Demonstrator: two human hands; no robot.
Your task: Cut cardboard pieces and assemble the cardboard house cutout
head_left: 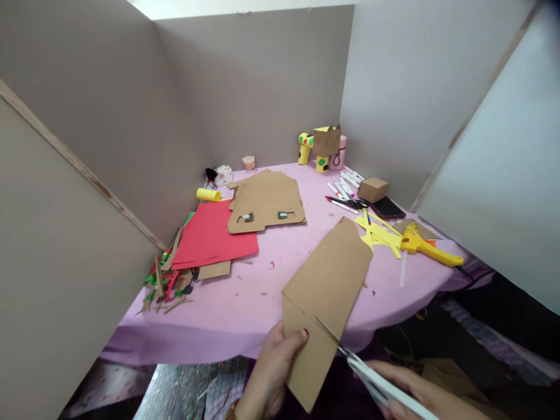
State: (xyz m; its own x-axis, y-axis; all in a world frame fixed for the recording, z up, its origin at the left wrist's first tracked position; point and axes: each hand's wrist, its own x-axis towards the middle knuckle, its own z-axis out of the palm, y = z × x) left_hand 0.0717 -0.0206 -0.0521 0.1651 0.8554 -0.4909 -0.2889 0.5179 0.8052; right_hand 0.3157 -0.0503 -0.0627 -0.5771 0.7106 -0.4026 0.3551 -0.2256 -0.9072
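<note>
A long brown piece of cardboard (335, 271) slants over the front edge of the table, its far end resting near the yellow scraps. My left hand (280, 361) grips its lower left edge, thumb on top and fingers underneath. In my right hand (402, 388) is a pair of scissors (365, 368) with white handles. Their blades lie across the cardboard from its right edge, near a crease line that runs over the sheet. How far the blades are parted is hard to make out.
Red sheets (210, 233), cut cardboard (266, 195) and a scrap pile (168, 286) lie left. To the right are yellow paper strips (380, 236), a yellow glue gun (431, 248), markers (343, 188), a phone (387, 208) and a small box (373, 189). A spotted yellow figure (321, 146) stands behind.
</note>
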